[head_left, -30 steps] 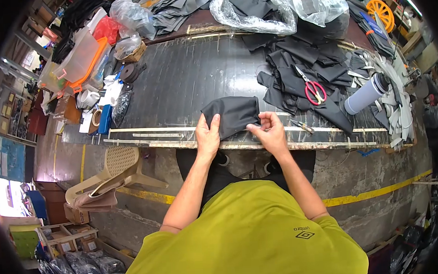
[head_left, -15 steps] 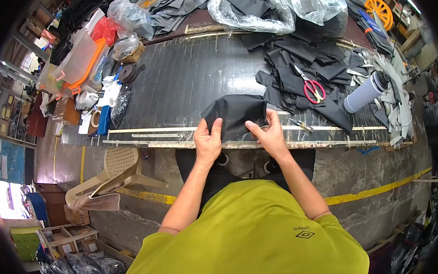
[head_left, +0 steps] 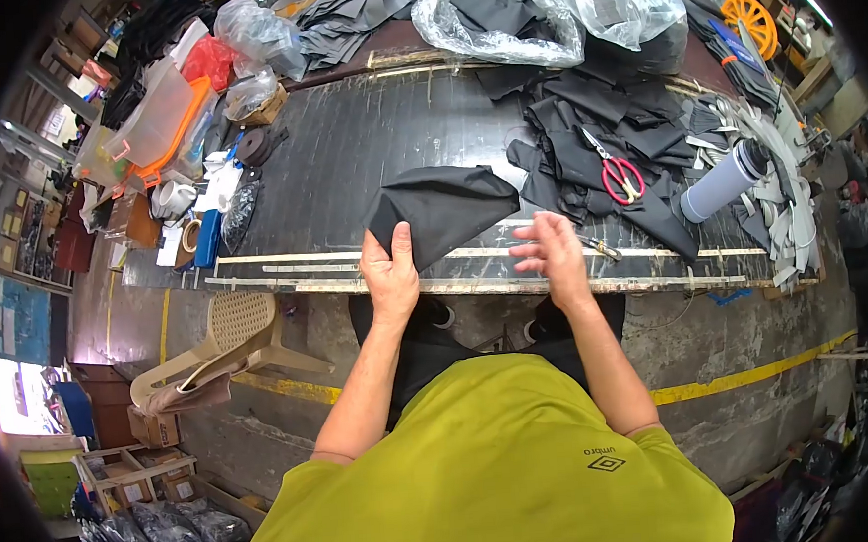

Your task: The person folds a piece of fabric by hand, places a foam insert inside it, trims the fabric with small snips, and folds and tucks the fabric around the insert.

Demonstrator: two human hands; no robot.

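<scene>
A piece of black fabric [head_left: 446, 216] is gripped at its left end by my left hand [head_left: 392, 279], thumb on top and fingers underneath. The fabric spreads to the right above the front of the table, with a fold along its far edge. My right hand [head_left: 555, 254] is apart from the fabric, just right of its tip, with fingers spread and nothing in them. A small metal tool [head_left: 600, 249] lies right beside that hand. Farther off, red-handled scissors [head_left: 619, 172] rest on a heap of black fabric pieces [head_left: 603, 112].
A grey-blue bottle [head_left: 722, 186] stands at the right near grey strips [head_left: 791, 180]. Plastic bags [head_left: 498, 19] with black fabric sit at the back. To the left are a clear bin [head_left: 156, 114], a white mug [head_left: 173, 197] and tape. A beige chair [head_left: 239, 328] stands below the table edge.
My right hand has let go of the fabric and opened, shifting slightly right. My left hand has moved a little left with the fabric, which now lies more spread out.
</scene>
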